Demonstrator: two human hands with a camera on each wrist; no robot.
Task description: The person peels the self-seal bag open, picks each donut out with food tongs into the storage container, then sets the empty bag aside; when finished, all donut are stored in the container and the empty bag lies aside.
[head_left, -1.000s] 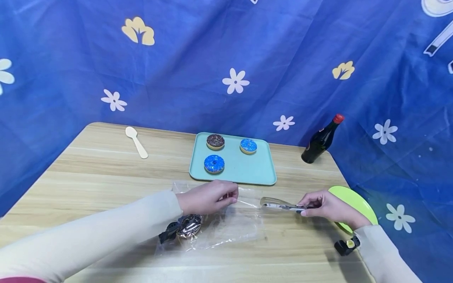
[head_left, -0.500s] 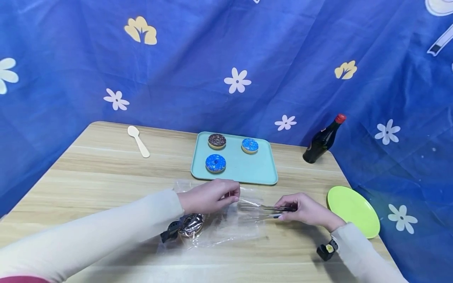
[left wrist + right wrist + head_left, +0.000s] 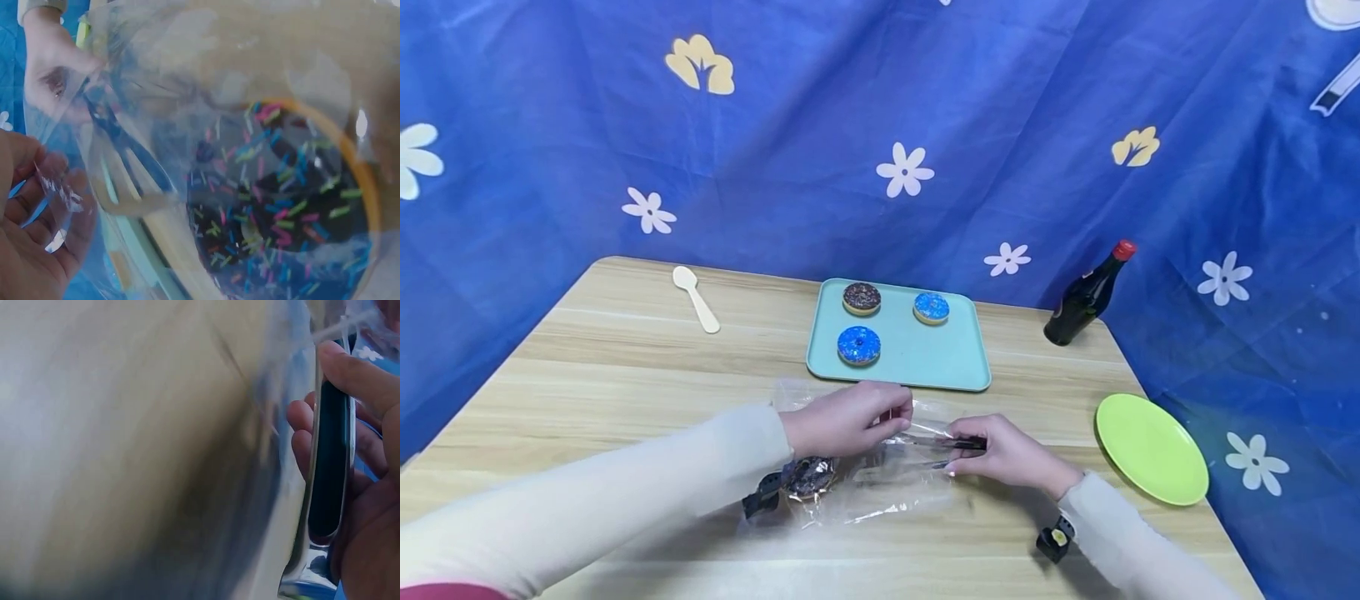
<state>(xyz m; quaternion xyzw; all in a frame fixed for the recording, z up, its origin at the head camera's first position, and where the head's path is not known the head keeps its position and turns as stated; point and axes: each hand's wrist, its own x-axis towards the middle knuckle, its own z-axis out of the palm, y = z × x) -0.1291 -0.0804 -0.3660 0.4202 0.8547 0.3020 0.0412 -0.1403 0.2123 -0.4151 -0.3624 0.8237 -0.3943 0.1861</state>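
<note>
My left hand (image 3: 848, 418) pinches the upper edge of a clear plastic bag (image 3: 898, 493) above the table. Inside the bag, near the left wrist, sits a doughnut (image 3: 275, 206) with dark icing and coloured sprinkles. My right hand (image 3: 1006, 454) grips metal tongs by their dark-padded handles (image 3: 329, 465), thumb on one side and fingers on the other. The tongs' arms (image 3: 134, 150) stand apart and reach into the bag's mouth from the right. In the left wrist view their ends are seen through the plastic, apart from the doughnut.
A teal tray (image 3: 932, 358) behind the hands bears a chocolate doughnut (image 3: 861, 298) and two blue ones (image 3: 858, 345). A pale spoon (image 3: 696, 300) lies back left. At the right are a dark bottle (image 3: 1084, 300) with a red cap and a lime-green plate (image 3: 1152, 450).
My right hand has moved left with the tongs, whose ends have gone from outside the bag into it. The left hand stays at the bag's edge. The view has shifted slightly.
</note>
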